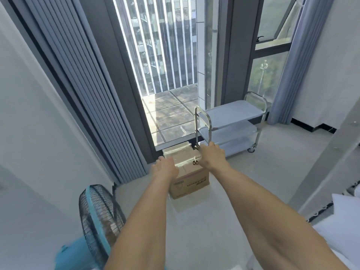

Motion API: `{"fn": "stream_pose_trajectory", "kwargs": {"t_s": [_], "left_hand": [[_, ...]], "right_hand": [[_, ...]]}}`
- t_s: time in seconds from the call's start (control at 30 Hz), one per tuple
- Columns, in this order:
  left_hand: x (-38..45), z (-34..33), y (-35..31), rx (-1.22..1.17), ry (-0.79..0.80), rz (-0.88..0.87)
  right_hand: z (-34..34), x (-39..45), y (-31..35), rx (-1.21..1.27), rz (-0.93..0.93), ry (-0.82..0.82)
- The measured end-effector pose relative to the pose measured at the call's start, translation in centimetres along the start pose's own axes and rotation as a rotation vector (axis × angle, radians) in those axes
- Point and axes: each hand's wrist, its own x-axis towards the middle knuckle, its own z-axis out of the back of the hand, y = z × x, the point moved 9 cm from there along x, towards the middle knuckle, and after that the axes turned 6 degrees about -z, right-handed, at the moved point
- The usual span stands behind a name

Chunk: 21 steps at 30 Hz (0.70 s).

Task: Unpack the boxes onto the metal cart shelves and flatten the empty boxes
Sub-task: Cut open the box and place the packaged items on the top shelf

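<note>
A taped cardboard box (190, 177) stands on the floor by the window, its flaps closed. A small pair of scissors (195, 162) lies on its top. My left hand (165, 166) rests on the box's top left edge with its fingers stretched forward. My right hand (211, 154) is against the box's right top edge; its fingers bend down out of sight on the far side. The metal cart (231, 121) stands just right of the box, with three bare shelves.
A blue floor fan (97, 221) stands near left, close to my left arm. Grey curtains (78, 84) hang along the left wall, and the glass window (167, 75) lies behind the box. White bedding (342, 221) shows at the right edge. Pale floor spreads between me and the box.
</note>
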Motion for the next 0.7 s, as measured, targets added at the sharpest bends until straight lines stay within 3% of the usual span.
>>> {"fn": "stream_pose_trajectory", "kwargs": {"t_s": [0.3, 0.7], "left_hand": [[19.2, -0.4, -1.7, -0.028, 0.053, 0.03], [39.8, -2.1, -0.9, -0.148, 0.033, 0.13]], "right_hand": [[-1.9, 19.3, -2.0, -0.005, -0.011, 0.049], [-8.0, 39.8, 1.3, 0.056, 0.06, 0.148]]}}
